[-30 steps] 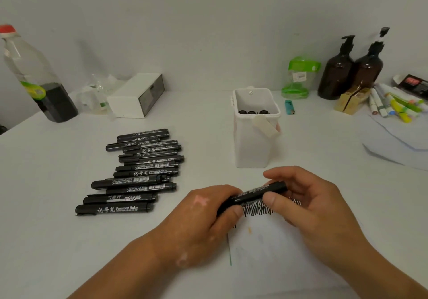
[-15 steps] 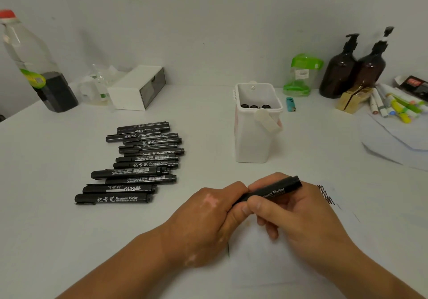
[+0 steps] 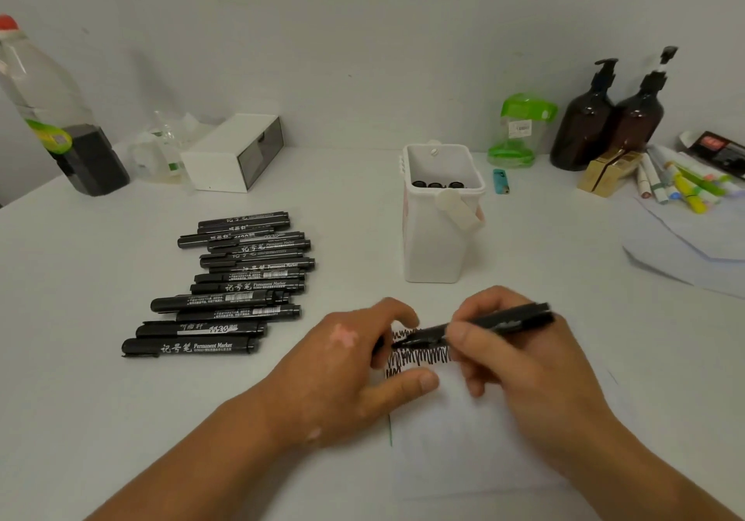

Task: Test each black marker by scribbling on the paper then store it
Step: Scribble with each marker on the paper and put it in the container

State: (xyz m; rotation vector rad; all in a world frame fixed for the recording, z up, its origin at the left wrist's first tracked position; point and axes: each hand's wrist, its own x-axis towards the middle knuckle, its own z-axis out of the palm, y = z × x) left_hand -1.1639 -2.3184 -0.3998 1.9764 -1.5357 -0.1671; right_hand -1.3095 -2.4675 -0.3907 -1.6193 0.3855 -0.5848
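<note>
Between our hands the tip of the marker (image 3: 496, 323) meets the paper (image 3: 463, 440): light, stiff and smooth-barrelled, we judge it best pinched low near the tip, as our right hand (image 3: 524, 359) does, while our left hand (image 3: 342, 363) curls round what seems its cap (image 3: 377, 353).

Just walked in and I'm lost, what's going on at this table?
A person is testing black markers. Their right grip holds an uncapped marker, its tip at the zigzag scribbles on the paper. Their left grip rests on the paper's left edge. A pile of capped markers lies to the left, and three marker ends show in the white tub behind.
</note>
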